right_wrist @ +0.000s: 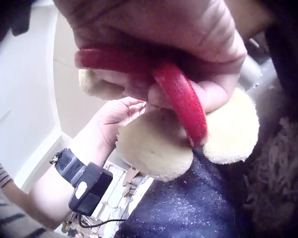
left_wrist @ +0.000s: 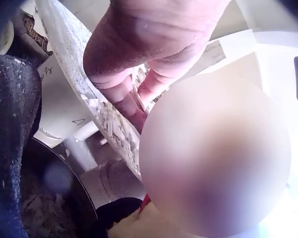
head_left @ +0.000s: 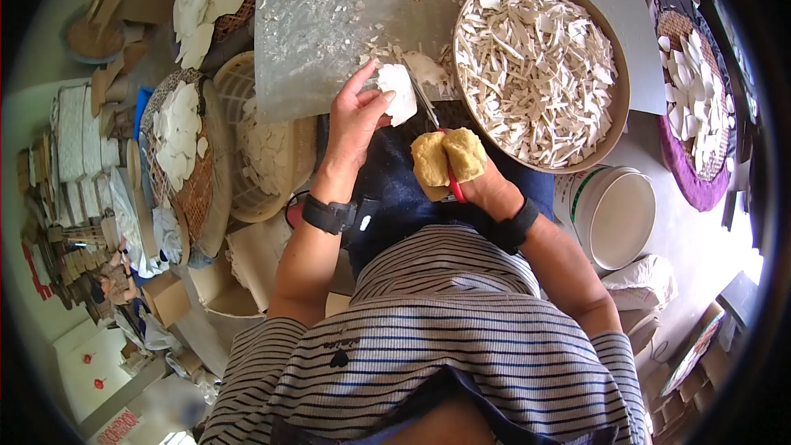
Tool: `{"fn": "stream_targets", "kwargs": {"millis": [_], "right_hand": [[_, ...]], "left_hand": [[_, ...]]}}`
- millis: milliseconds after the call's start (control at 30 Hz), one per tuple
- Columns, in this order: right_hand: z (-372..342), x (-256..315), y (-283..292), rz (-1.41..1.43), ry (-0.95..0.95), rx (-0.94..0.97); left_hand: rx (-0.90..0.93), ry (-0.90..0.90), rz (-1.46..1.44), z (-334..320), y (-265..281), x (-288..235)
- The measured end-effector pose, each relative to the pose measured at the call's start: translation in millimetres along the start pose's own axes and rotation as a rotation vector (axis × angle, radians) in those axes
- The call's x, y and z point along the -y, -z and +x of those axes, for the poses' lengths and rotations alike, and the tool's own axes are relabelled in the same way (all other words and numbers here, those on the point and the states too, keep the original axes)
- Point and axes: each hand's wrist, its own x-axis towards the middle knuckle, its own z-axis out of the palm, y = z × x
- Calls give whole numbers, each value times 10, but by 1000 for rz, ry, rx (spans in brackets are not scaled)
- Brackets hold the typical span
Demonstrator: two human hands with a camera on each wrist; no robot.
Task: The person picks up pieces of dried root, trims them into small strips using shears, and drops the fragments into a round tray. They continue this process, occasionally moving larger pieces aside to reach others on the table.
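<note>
My left hand [head_left: 353, 128] pinches a flat white piece [head_left: 399, 95] with an uneven edge between thumb and fingers, near the table's front edge. In my right hand [head_left: 490, 191] are scissors [head_left: 425, 101] with red handles [right_wrist: 181, 101]. Their blades point away from me and lie right beside the white piece's right edge. Yellow sponge-like pads [head_left: 465, 154] sit around the handles, and my fingers curl round the grips in the right wrist view. A blurred patch hides part of the left wrist view, where the fingers [left_wrist: 154, 37] show at the top.
A round basin [head_left: 459, 74] heaped with thin white strips stands at the right of the metal table [head_left: 301, 49]. Scraps litter the tabletop. Baskets [head_left: 276, 208] with white pieces stand at left. At right are a white bucket [head_left: 577, 227] and another loaded basket [head_left: 690, 173].
</note>
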Motion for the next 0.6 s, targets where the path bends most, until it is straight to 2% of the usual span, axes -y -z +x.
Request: {"fn": "stream_targets", "kwargs": {"millis": [100, 200, 300, 333, 433, 533, 600], "right_hand": [[-21, -53, -54, 104, 49, -46], [-7, -70, -62, 25, 181, -81], [60, -54, -65, -127, 391, -330], [48, -62, -44, -255, 417, -314], [-1, -29, -7, -169, 319, -222], [-49, -111, -39, -140, 226, -97], [-63, -98, -22, -166, 235, -85]], "left_hand": [[-6, -45, 46, -34, 23, -27], [62, -77, 16, -94, 26, -91], [126, -67, 15, -162, 25, -118], [139, -65, 24, -175, 27, -122], [158, -18, 2, -183, 59, -93], [117, -46, -83, -193, 45, -1], [35, -115, -167, -214, -2, 18]]}}
